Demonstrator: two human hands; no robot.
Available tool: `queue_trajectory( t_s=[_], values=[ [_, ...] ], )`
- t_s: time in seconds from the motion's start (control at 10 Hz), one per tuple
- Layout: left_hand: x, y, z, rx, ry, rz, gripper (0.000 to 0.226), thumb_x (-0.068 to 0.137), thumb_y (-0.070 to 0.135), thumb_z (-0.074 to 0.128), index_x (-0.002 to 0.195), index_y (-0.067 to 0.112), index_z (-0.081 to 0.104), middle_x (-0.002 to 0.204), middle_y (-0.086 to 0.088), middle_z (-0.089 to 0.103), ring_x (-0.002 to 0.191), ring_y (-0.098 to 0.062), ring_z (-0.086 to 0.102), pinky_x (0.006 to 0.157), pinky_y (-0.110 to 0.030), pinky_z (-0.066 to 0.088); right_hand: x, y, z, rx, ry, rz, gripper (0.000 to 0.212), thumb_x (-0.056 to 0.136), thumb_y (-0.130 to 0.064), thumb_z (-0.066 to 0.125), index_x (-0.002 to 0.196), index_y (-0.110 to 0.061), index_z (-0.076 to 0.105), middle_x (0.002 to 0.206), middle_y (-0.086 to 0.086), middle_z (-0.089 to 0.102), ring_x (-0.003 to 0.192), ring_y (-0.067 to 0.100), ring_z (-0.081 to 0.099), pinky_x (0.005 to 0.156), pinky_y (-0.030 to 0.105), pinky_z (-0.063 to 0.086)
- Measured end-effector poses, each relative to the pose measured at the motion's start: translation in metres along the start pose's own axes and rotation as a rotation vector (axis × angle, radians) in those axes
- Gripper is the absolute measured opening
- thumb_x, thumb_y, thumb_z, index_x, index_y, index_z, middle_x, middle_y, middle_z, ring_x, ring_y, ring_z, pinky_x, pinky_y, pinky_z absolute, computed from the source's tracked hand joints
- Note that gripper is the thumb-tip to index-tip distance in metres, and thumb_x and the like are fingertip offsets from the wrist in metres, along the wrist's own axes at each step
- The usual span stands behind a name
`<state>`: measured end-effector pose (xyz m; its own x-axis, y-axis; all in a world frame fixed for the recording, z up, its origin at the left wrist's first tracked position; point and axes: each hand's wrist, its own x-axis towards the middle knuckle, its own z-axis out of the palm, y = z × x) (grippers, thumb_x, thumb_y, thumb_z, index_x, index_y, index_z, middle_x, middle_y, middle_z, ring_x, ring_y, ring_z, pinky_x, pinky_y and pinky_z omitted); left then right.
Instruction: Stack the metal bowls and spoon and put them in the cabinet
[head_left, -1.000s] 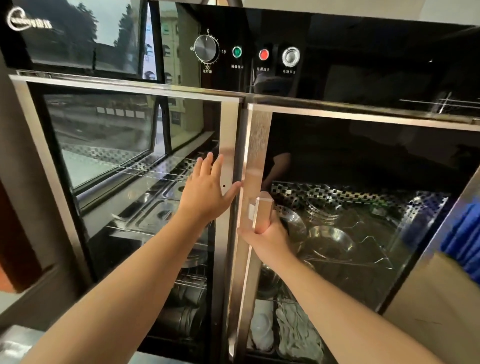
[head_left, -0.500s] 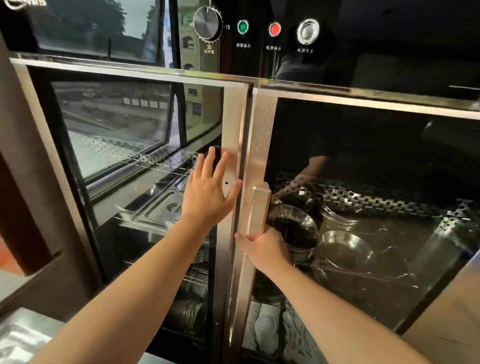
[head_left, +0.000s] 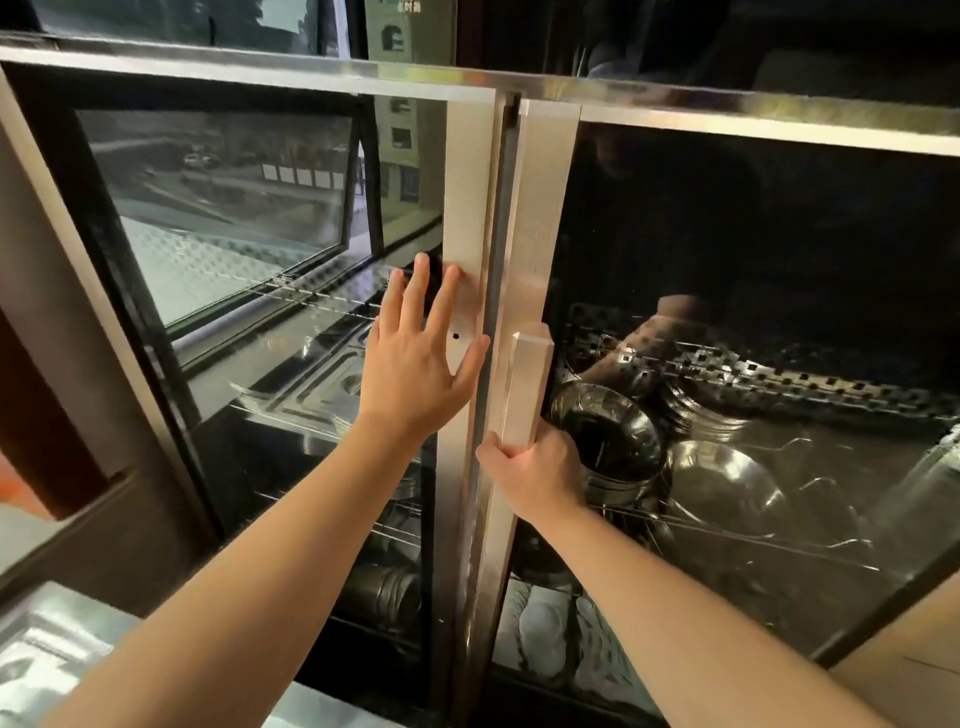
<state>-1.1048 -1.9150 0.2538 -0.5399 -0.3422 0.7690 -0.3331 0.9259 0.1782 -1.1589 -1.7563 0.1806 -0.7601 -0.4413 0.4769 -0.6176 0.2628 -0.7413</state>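
Glass-fronted cabinet (head_left: 524, 78), both doors shut or nearly so. Behind left door (head_left: 260, 260): metal trays on wire racks. Left hand (head_left: 415, 364) flat, fingers spread, palm on that door's frame. Right of it, right hand (head_left: 535, 475) clamped on the door handle (head_left: 527, 384). Metal bowls (head_left: 608, 431) sit inside on a rack just right of the handle, behind the glass; spoon not discernible.
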Motion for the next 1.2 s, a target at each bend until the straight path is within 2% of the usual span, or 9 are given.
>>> queue_trajectory(
  t_s=[0.2,0.5,0.6,0.7,0.8,0.9,1.0,1.1,1.2],
  values=[
    [0.000,0.002,0.010,-0.011,0.054,0.002,0.076,0.097,0.065,0.036,0.159,0.026,0.016,0.167,-0.008,0.014,0.153,-0.032,0.007,0.115,-0.041,0.014,0.011,0.012,0.008,0.019,0.040,-0.067,0.028,0.076,-0.053,0.058,0.079,-0.027,0.069,0.070,-0.013,0.070,0.063,0.006,0.071,0.052,0.026,0.060],
    [-0.001,0.005,-0.008,-0.009,-0.023,-0.001,0.076,0.097,0.065,0.036,0.159,0.025,0.016,0.167,-0.009,0.015,0.153,-0.033,0.006,0.114,-0.042,0.016,0.005,0.012,0.008,-0.074,0.051,-0.049,0.031,0.074,-0.060,0.055,0.077,-0.030,0.065,0.065,-0.021,0.061,0.057,0.002,0.064,0.046,0.019,0.053],
    [0.000,0.007,-0.022,0.012,-0.103,-0.008,0.078,0.096,0.067,0.035,0.159,0.027,0.013,0.168,-0.008,0.013,0.153,-0.033,0.007,0.115,-0.052,0.026,0.001,0.006,0.001,-0.090,-0.042,0.031,0.032,0.073,-0.064,0.053,0.066,-0.033,0.055,0.057,-0.025,0.058,0.052,-0.004,0.061,0.040,0.012,0.041],
    [0.001,0.009,-0.037,0.013,-0.196,-0.025,0.081,0.093,0.067,0.038,0.159,0.030,0.009,0.168,-0.006,0.007,0.154,-0.030,0.007,0.113,-0.057,0.031,0.000,-0.003,-0.009,-0.102,-0.126,0.071,0.025,0.076,-0.066,0.056,0.071,-0.042,0.052,0.063,-0.030,0.057,0.055,-0.009,0.059,0.040,0.006,0.037],
    [-0.002,0.014,-0.050,0.016,-0.241,-0.041,0.082,0.092,0.065,0.042,0.158,0.029,0.010,0.168,-0.007,0.012,0.153,-0.030,0.012,0.116,-0.056,0.030,-0.001,-0.014,-0.017,-0.087,-0.212,0.158,0.026,0.075,-0.068,0.060,0.074,-0.043,0.054,0.062,-0.031,0.058,0.055,-0.006,0.061,0.044,0.010,0.042],
    [-0.008,0.018,-0.063,0.008,-0.260,-0.048,0.082,0.092,0.062,0.049,0.157,0.025,0.016,0.166,-0.008,0.019,0.151,-0.030,0.018,0.116,-0.051,0.030,0.002,-0.022,-0.027,-0.064,-0.351,0.219,0.036,0.073,-0.074,0.062,0.065,-0.039,0.061,0.053,-0.023,0.061,0.052,-0.002,0.064,0.054,0.020,0.049],
    [-0.012,0.023,-0.080,-0.026,-0.248,-0.045,0.079,0.091,0.057,0.054,0.154,0.021,0.025,0.161,-0.008,0.031,0.147,-0.029,0.030,0.113,-0.047,0.036,0.005,-0.035,-0.046,-0.115,-0.504,0.219,0.030,0.074,-0.076,0.061,0.073,-0.046,0.063,0.073,-0.022,0.063,0.071,-0.002,0.064,0.065,0.024,0.050],
    [-0.009,0.029,-0.103,-0.064,-0.180,-0.037,0.074,0.089,0.056,0.056,0.151,0.023,0.031,0.151,-0.006,0.044,0.136,-0.027,0.045,0.105,-0.043,0.045,0.010,-0.062,-0.081,-0.201,-0.529,0.155,0.038,0.081,-0.069,0.064,0.107,-0.042,0.065,0.094,-0.021,0.064,0.089,0.004,0.064,0.072,0.024,0.053],
    [-0.005,0.036,-0.124,-0.062,-0.163,-0.040,0.071,0.088,0.060,0.054,0.148,0.025,0.036,0.147,-0.005,0.049,0.131,-0.026,0.050,0.102,-0.041,0.047,0.011,-0.097,-0.122,-0.224,-0.392,0.054,0.038,0.083,-0.069,0.063,0.106,-0.039,0.059,0.087,-0.016,0.067,0.078,0.002,0.066,0.065,0.024,0.053]
  ],
)
